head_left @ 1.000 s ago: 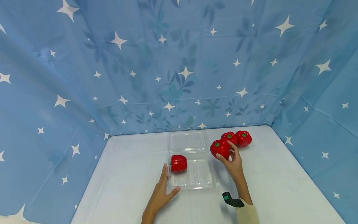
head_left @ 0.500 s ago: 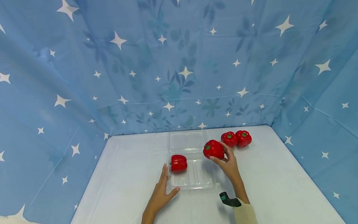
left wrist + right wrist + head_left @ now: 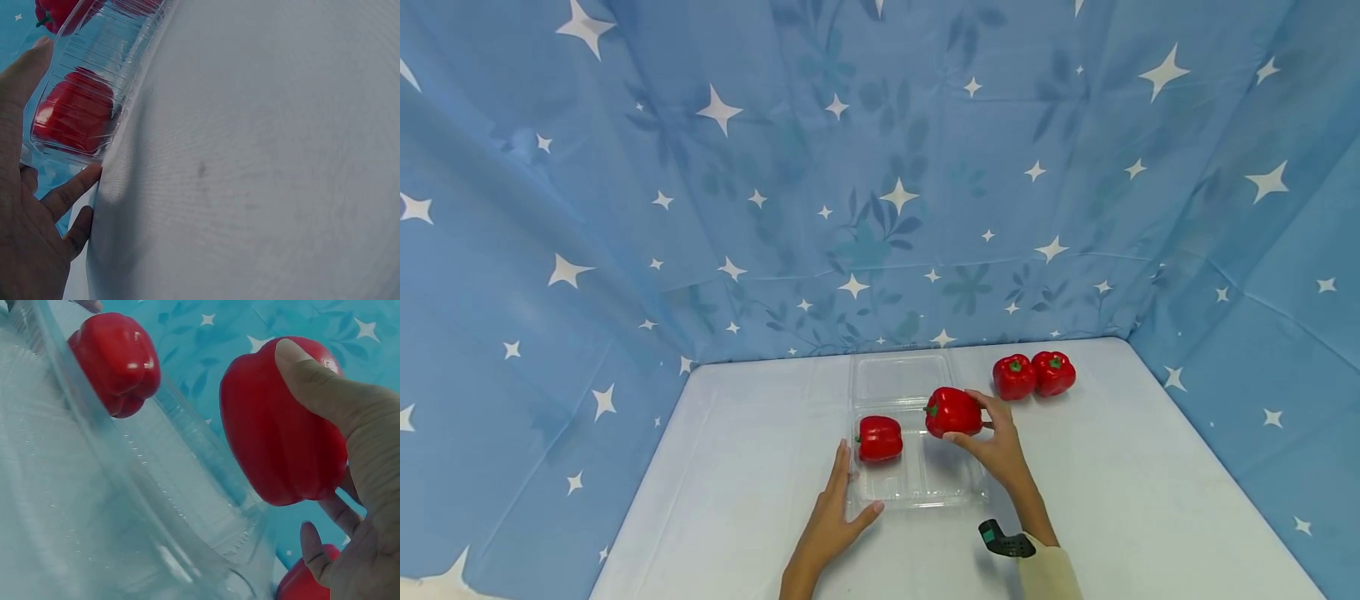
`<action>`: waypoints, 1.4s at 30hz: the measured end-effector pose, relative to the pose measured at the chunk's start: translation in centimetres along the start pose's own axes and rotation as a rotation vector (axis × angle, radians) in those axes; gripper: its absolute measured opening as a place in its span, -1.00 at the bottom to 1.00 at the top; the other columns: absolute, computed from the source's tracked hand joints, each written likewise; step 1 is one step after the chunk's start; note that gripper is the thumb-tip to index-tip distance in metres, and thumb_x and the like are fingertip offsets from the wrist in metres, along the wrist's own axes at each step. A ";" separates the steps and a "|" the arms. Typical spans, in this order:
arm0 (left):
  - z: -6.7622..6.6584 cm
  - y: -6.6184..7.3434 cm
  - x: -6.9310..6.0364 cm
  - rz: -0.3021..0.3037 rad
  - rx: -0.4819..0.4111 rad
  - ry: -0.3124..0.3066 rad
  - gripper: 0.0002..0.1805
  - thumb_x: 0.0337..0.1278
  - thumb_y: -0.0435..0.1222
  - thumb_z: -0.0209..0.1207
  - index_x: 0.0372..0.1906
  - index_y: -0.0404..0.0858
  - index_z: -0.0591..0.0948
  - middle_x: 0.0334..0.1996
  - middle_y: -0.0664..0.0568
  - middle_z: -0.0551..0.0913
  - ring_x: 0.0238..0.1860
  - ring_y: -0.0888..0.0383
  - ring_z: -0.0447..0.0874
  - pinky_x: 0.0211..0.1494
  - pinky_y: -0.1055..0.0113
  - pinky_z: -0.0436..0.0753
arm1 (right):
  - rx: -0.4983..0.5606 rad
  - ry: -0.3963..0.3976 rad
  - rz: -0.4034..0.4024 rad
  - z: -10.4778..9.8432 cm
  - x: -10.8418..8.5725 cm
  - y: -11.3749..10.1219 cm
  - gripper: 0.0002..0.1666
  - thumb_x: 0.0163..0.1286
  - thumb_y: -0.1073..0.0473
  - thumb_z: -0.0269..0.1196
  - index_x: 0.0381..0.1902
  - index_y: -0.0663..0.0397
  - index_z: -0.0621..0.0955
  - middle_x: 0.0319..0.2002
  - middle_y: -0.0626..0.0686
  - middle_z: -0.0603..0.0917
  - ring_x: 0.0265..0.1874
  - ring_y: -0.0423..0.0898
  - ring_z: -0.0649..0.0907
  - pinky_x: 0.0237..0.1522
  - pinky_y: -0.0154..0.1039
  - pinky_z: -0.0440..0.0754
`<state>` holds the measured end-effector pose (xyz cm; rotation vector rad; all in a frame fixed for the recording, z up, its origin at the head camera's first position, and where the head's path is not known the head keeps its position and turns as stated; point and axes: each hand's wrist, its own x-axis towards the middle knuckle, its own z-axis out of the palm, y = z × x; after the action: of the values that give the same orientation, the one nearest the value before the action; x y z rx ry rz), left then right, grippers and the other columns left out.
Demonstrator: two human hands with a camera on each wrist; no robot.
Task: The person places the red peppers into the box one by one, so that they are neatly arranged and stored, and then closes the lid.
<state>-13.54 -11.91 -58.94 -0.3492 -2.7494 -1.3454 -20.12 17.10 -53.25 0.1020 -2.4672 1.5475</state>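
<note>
My right hand (image 3: 997,446) grips a red bell pepper (image 3: 952,412) between thumb and fingers, holding it above the right half of a clear plastic container (image 3: 917,502). In the right wrist view the held bell pepper (image 3: 281,425) hangs over the container's wall, its stem out of sight. Another red bell pepper (image 3: 880,438) lies on its side in the container's left half, its green stem toward the left. With straight, spread fingers, my left hand (image 3: 829,529) rests against the container's left side and front corner. Through the clear wall, the left wrist view shows the lying pepper (image 3: 75,112).
Two more red bell peppers, one (image 3: 1013,377) beside the other (image 3: 1053,372), stand at the back right of the white table (image 3: 1150,500). The container's lid (image 3: 902,377) lies folded back behind it. A blue star-patterned curtain (image 3: 880,167) encloses the back and sides.
My right hand has carried the bell pepper leftward from beside the container to over its right half, slightly lower, and the stem has turned left. My left hand stays in place.
</note>
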 end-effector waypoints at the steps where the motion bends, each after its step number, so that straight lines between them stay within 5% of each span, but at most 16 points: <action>1: 0.0 0.0 0.0 -0.001 0.000 -0.001 0.09 0.12 0.15 0.24 0.59 -0.03 -0.14 0.59 0.08 -0.11 0.33 -0.14 0.46 0.25 -0.36 0.40 | -0.008 -0.002 -0.006 0.1 0.0 0.0 -0.03 -0.04 -0.05 0.56 0.33 -0.06 0.41 0.30 0.13 0.41 0.26 0.07 0.39 0.11 0.18 0.59; 42: -0.1 0.3 0.0 -0.014 0.007 -0.002 0.10 0.10 0.14 0.27 0.59 0.01 -0.14 0.59 0.13 -0.08 0.33 -0.08 0.48 0.25 -0.33 0.42 | -0.367 -0.046 -0.054 2.9 -0.2 0.8 -0.02 -0.12 -0.20 0.55 0.28 0.00 0.52 0.17 0.21 0.47 0.19 0.15 0.34 0.08 0.27 0.50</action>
<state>-13.49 -11.82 -58.67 -0.3313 -2.7630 -1.3398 -20.47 14.86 -55.18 0.1412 -2.7119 1.0598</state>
